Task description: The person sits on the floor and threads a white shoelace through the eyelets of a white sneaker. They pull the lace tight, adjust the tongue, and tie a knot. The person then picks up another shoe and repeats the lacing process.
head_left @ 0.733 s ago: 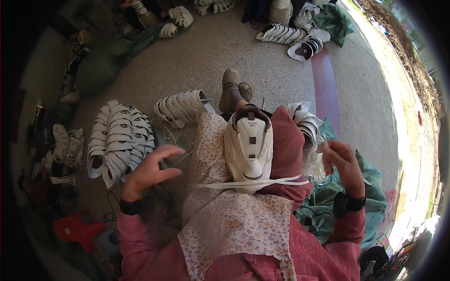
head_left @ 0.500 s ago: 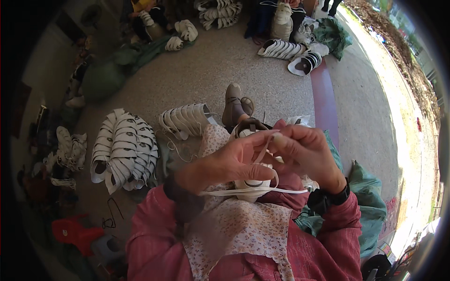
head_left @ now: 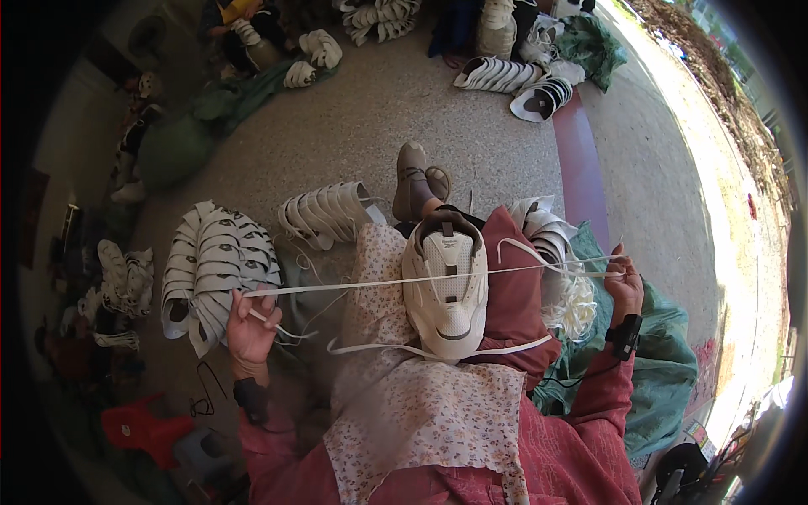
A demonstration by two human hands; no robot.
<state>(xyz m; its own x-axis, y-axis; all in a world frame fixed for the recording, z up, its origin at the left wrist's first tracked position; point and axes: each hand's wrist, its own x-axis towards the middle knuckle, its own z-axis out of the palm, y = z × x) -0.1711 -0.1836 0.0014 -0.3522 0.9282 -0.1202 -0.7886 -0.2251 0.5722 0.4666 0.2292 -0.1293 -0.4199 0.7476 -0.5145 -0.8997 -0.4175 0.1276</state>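
A white sneaker upper (head_left: pixel 447 311) lies across my lap, its toe toward me and its tongue in view. Over it a flat white shoelace (head_left: pixel 370 284) is stretched taut from side to side. My left hand (head_left: pixel 252 330) is closed on one end, with a short tail hanging from the fingers. Out to the right, my right hand (head_left: pixel 624 290) grips the other end between pinched fingers, and a loop of lace trails beside it. A second length of lace (head_left: pixel 379 348) comes out on both sides of the toe.
Stacked white uppers (head_left: pixel 223 269) stand on the floor at left, with another row (head_left: pixel 328 215) nearer my foot. To my right are a bundle of white laces (head_left: pixel 572 307) and a green sack (head_left: pixel 652 370). A red plastic stool (head_left: pixel 143 427) is at lower left; people sit working farther off.
My hands have moved from close together above the upper to far apart on either side. The lace between them is now pulled straight, and the upper is uncovered.
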